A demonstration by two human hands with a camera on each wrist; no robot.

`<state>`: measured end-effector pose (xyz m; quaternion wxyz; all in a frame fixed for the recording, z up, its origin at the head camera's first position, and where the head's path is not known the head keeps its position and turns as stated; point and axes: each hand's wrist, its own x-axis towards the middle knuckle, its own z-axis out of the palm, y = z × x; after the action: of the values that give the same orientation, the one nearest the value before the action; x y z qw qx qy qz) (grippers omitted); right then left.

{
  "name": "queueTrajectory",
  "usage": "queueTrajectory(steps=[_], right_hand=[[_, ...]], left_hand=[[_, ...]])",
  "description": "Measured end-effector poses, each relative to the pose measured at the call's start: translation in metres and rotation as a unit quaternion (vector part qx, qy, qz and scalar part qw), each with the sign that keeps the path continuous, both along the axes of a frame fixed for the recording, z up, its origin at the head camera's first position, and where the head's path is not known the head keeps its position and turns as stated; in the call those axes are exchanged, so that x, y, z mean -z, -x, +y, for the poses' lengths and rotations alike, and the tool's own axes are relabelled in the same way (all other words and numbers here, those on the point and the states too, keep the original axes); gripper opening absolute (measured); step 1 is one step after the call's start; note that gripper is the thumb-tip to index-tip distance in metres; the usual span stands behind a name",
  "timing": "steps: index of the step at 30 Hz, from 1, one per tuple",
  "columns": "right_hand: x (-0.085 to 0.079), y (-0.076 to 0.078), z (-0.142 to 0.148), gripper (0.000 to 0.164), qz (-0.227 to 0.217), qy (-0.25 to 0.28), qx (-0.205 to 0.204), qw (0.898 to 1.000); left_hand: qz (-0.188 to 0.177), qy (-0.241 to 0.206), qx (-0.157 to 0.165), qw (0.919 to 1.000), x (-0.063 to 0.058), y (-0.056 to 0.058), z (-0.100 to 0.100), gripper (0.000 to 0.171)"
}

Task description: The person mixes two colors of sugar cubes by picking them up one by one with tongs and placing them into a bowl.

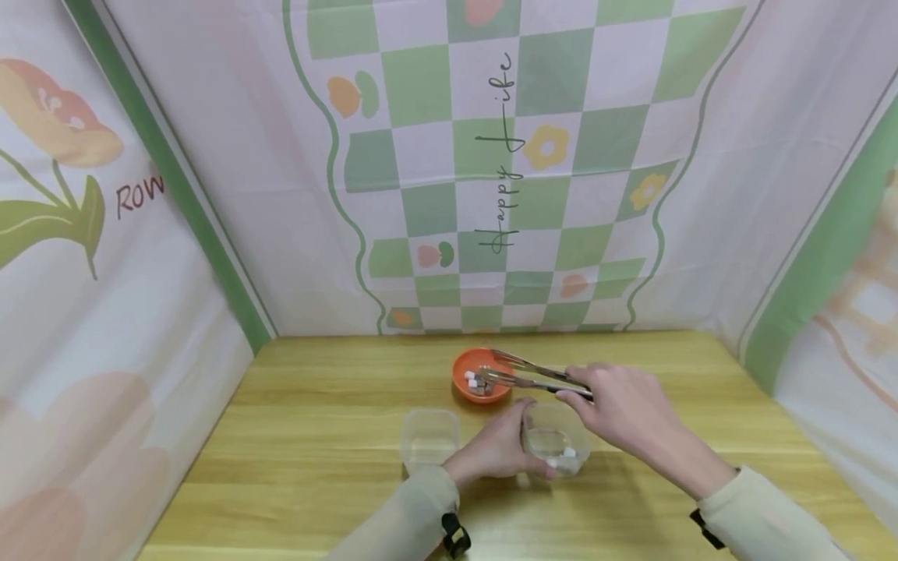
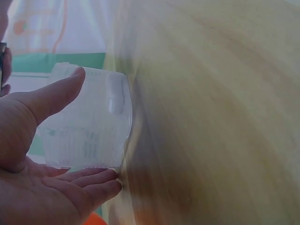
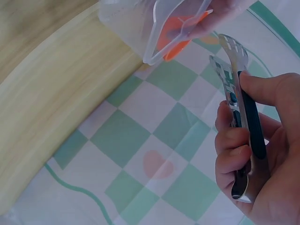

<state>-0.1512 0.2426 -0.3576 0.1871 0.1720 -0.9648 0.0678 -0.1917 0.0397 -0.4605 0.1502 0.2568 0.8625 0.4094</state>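
My right hand (image 1: 627,401) grips a pair of metal tongs (image 3: 255,136) with black handle grips. The arms of the tongs stand apart, and their tips overlap an orange bowl (image 1: 459,382) in the head view. Small white and greyish pieces (image 1: 472,380) lie in that bowl. With thumb and fingers on opposite sides, my left hand (image 1: 500,448) holds a clear plastic container (image 2: 89,117) just in front of the bowl. White pieces (image 1: 568,453) show inside this container, near its bottom.
A second clear plastic container (image 1: 429,438) stands left of the held one, beside the left wrist. Everything is on a wooden table (image 1: 316,444). Printed cloth (image 1: 484,156) hangs behind the table's far edge and along both sides.
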Motion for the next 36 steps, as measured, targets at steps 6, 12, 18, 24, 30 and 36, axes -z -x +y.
queueTrajectory(steps=[6, 12, 18, 24, 30, 36], right_hand=[[-0.002, -0.012, 0.006, 0.037, 0.03, 0.002, -0.006, 1.0], [-0.001, -0.021, 0.012, 0.037, 0.068, -0.001, -0.021, 0.997], [-0.002, -0.03, 0.018, 0.036, 0.088, 0.003, -0.026, 0.996], [-0.008, -0.039, 0.027, 0.034, 0.075, -0.011, -0.012, 0.997], [-0.016, -0.048, 0.033, 0.033, 0.039, -0.027, 0.01, 0.999], [-0.019, -0.052, 0.038, 0.036, 0.009, -0.039, 0.023, 0.999]], left_hand=[[0.015, 0.006, -0.01, 0.9998, 0.002, 0.0, 0.004, 0.113], [0.011, 0.003, -0.012, 0.9999, 0.0, 0.001, 0.005, 0.114], [0.014, 0.003, -0.013, 0.9998, -0.001, 0.0, 0.005, 0.114], [0.016, 0.007, -0.016, 0.9997, -0.002, 0.0, 0.005, 0.112], [0.01, 0.016, -0.019, 0.9996, 0.001, 0.001, 0.006, 0.102], [-0.004, -0.008, -0.019, 0.9998, 0.0, 0.0, 0.005, 0.093]])
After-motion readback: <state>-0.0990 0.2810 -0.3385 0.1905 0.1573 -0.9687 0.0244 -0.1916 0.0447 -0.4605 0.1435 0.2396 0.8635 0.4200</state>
